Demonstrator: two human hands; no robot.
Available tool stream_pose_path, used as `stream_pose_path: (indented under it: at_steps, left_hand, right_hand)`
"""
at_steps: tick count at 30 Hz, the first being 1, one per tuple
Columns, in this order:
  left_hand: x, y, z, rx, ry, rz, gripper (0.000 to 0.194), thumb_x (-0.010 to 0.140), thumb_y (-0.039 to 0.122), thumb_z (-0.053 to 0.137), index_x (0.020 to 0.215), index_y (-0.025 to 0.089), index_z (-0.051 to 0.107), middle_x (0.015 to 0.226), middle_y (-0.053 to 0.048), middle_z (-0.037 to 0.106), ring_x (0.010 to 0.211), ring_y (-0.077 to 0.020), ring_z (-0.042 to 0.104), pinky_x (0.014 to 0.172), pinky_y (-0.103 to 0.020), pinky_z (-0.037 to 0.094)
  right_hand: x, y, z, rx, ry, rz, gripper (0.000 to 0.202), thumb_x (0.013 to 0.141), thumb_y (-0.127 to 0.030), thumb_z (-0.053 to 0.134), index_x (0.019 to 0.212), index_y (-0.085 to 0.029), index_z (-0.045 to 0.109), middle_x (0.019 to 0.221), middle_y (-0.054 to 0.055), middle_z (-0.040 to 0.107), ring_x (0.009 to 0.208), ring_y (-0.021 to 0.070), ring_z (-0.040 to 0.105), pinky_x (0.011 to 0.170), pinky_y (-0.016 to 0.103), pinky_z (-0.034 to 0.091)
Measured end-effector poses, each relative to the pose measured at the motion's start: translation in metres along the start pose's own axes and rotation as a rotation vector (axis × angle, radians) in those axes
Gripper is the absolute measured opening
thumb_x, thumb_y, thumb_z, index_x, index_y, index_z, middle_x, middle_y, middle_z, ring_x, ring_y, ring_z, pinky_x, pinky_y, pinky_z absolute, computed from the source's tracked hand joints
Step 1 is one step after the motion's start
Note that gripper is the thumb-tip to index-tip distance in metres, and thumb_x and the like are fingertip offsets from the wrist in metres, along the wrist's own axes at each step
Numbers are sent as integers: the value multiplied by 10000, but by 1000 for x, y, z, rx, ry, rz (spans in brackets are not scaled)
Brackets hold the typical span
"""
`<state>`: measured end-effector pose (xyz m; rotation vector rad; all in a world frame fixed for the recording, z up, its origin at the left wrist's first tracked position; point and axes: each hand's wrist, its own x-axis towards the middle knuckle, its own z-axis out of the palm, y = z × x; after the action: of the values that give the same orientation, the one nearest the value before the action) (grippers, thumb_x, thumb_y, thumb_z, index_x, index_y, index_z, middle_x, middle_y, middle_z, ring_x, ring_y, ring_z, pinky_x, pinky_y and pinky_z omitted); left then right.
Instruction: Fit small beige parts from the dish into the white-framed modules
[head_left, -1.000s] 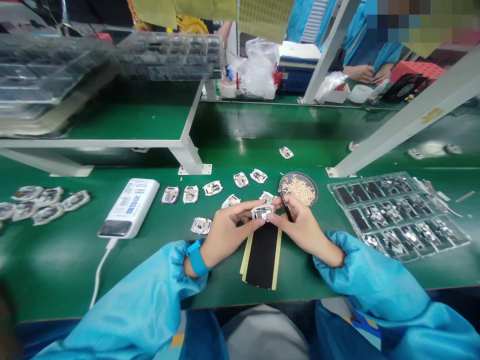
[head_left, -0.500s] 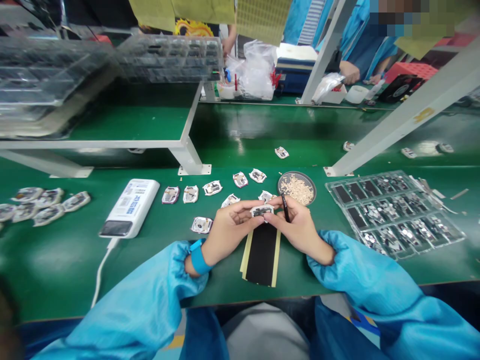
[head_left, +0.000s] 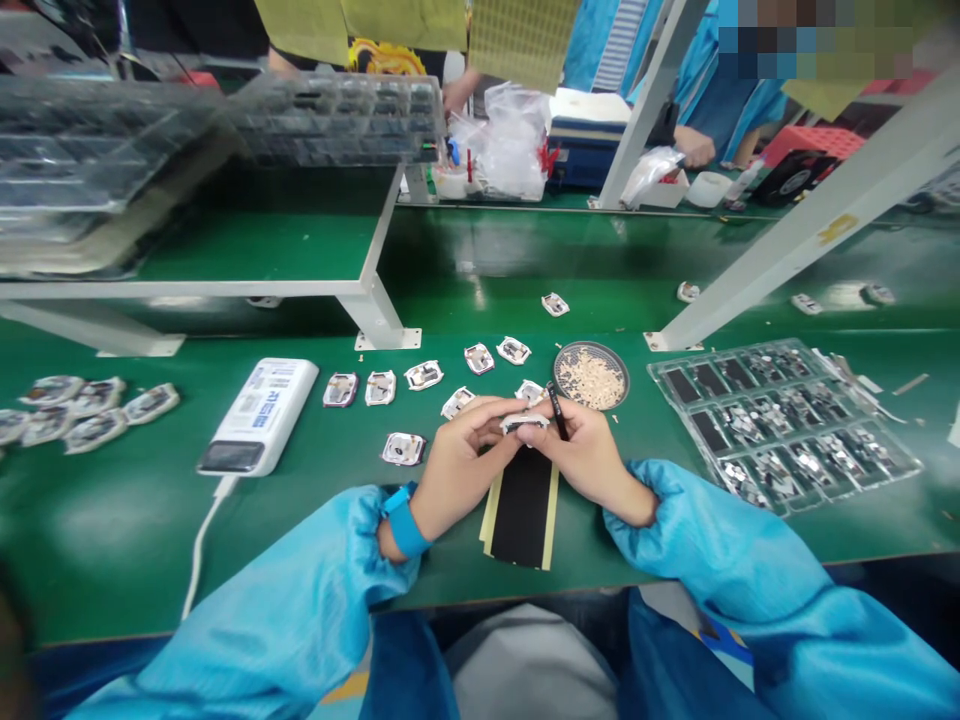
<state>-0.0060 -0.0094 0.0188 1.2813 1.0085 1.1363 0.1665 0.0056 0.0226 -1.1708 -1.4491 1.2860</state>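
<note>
A small white watch-like housing is pinched between both hands above a black sheet with yellow edges. My left hand grips its left side, and a blue band circles that wrist. On the right side, the fingers of my right hand press the housing, and a black pen-like tool sticks up between them. Just behind the hands lie similar housings, one of them partly hidden by the fingers. A round dish of small beige pieces stands beyond my right hand.
A white power bank with a cable lies at left, beside several housings. At right is a clear compartment tray of small parts. A shelf with stacked trays and slanted posts rises behind. Other people work across the bench.
The housing has tilted a little between my fingers. The black tool in my right hand has shifted left and leans more. The view has moved slightly.
</note>
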Motion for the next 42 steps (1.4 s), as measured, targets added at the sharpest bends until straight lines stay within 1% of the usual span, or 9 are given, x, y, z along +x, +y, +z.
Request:
stream_pose_path:
  at_steps: [3, 8, 17, 23, 26, 30, 34, 38, 42]
  left_hand:
    - [-1, 0, 3, 134, -12, -13, 274, 933, 303, 661, 1185, 220, 728, 1140, -77, 710, 1022, -221, 689, 893, -320, 563]
    - [0, -5, 8, 223, 56, 53, 247, 957, 313, 630, 1153, 214, 741, 996, -63, 708, 893, -203, 678, 811, -308, 553]
    - [-2, -7, 13, 350, 154, 172, 211, 948, 299, 644, 1096, 212, 768, 878, -52, 679, 820, -185, 645, 757, -290, 534]
    - [10, -17, 16, 99, 160, 73, 257, 918, 329, 678, 1128, 206, 761, 930, -61, 685, 783, -175, 657, 746, -310, 582]
    - [12, -19, 14, 33, 142, 26, 288, 894, 329, 706, 1151, 207, 755, 959, -61, 702, 800, -179, 680, 774, -322, 598]
    - [11, -18, 9, 39, 138, -8, 291, 875, 313, 721, 1135, 188, 756, 954, -61, 716, 789, -179, 696, 776, -319, 602]
    - [10, -14, 7, 196, 112, 54, 251, 883, 271, 691, 1106, 183, 766, 903, -51, 679, 795, -171, 672, 729, -286, 583]
    - [10, -10, 7, 318, 92, 148, 215, 897, 245, 658, 1068, 194, 777, 854, -35, 632, 764, -148, 628, 662, -246, 550]
    - [10, -11, 8, 253, 100, 91, 221, 889, 265, 670, 1071, 193, 773, 875, -42, 648, 776, -157, 635, 686, -263, 557]
  right_hand:
    - [1, 1, 1, -32, 55, -5, 352, 775, -546, 783, 814, -212, 679, 706, 10, 617, 598, 153, 472, 579, 306, 387]
    - [3, 4, 4, 21, 94, -12, 386, 766, -546, 792, 747, -218, 589, 703, 11, 602, 660, 180, 530, 646, 325, 431]
    - [5, 11, 7, 27, 126, -80, 356, 779, -485, 790, 736, -196, 586, 682, -3, 571, 630, 152, 500, 608, 290, 413]
    - [14, 10, 1, -53, 128, -103, 308, 778, -453, 799, 855, -181, 678, 775, 20, 672, 678, 160, 578, 630, 283, 465]
    - [16, 10, -6, -102, 149, -162, 263, 825, -393, 772, 981, -190, 714, 878, 35, 717, 739, 171, 631, 662, 287, 495]
    - [18, 9, -19, -217, 133, -254, 187, 938, -346, 645, 899, -185, 733, 813, 32, 711, 713, 165, 622, 669, 297, 487]
    - [19, 2, -27, -386, 164, -416, 128, 939, -274, 642, 885, -187, 719, 777, 26, 673, 679, 157, 577, 669, 309, 468]
    - [16, -3, -28, -424, 75, -518, 64, 906, -263, 695, 911, -199, 694, 868, 45, 667, 803, 185, 618, 752, 331, 503]
    - [16, 2, -30, -461, 29, -601, 34, 921, -234, 675, 934, -206, 661, 908, 54, 647, 857, 196, 621, 791, 349, 512]
